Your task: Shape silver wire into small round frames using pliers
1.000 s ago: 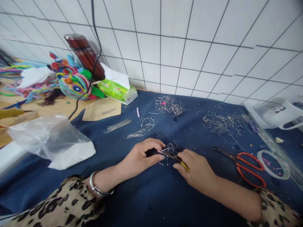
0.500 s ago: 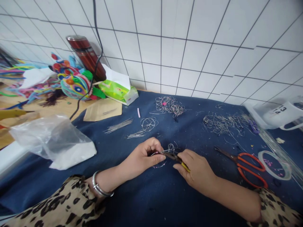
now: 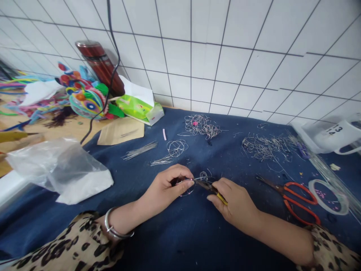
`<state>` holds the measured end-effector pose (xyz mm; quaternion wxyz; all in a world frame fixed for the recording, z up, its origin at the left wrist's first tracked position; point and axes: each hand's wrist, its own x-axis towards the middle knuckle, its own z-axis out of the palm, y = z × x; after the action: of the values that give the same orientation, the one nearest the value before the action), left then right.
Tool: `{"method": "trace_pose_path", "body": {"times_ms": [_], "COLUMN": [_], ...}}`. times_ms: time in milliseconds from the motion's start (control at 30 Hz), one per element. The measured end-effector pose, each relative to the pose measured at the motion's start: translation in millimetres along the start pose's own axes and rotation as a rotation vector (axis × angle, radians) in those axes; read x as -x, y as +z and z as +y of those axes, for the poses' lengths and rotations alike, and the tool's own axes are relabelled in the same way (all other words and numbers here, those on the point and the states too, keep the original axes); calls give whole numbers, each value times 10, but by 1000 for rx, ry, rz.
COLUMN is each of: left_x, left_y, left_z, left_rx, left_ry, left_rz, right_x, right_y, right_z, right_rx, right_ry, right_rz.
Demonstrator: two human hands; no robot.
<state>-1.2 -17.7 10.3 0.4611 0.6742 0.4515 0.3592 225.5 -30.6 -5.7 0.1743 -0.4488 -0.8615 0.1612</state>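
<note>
A thin wire loop strung with pink beads (image 3: 188,193) is pinched between thumb and forefinger of the left hand (image 3: 163,189), well in from the far edge of the surface. The right hand (image 3: 237,200) grasps yellow-handled pliers (image 3: 208,186), their tips just beside the left fingertips (whether they grip wire is too small to tell). Just beyond is a small wire coil (image 3: 203,176); towards the far edge lie a wire wheel (image 3: 177,148) and a tangled wire heap (image 3: 200,126). Orange-handled scissors (image 3: 300,202) narrow the room rightward. Bare blue cloth (image 3: 180,241) stretches from the hands towards the near edge, giving room there.
</note>
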Motion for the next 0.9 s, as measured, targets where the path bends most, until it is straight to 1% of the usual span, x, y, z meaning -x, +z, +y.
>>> {"method": "trace_pose_path", "body": {"times_ms": [100, 333, 467, 600, 667, 767, 900], "left_x": [-10, -35, -31, -11, -4, -2, -13], "left_y": [-16, -49, -49, -38, -32, -29, -35], "left_z": [-5, -21, -29, -5, 8, 15, 8], "left_rx": [-85, -141, -128, -67, -57, -67, -108], "left_ry": [96, 137, 95, -9, -39, -23, 42], "left_rz": [36, -3, -4, -82, -101, -83, -48], "right_x": [-5, -10, -12, -10, -9, -7, -4], "right_y": [4, -24, -40, -36, -31, -26, -25], "right_z": [10, -7, -18, -13, -13, -17, -21], "right_rx": [-14, -55, -62, -55, -46, -39, -38], "right_ry": [-2, 21, 46, 45, 35, 31, 26], "right_rz": [13, -7, -37, -51, -47, -46, -37]}}
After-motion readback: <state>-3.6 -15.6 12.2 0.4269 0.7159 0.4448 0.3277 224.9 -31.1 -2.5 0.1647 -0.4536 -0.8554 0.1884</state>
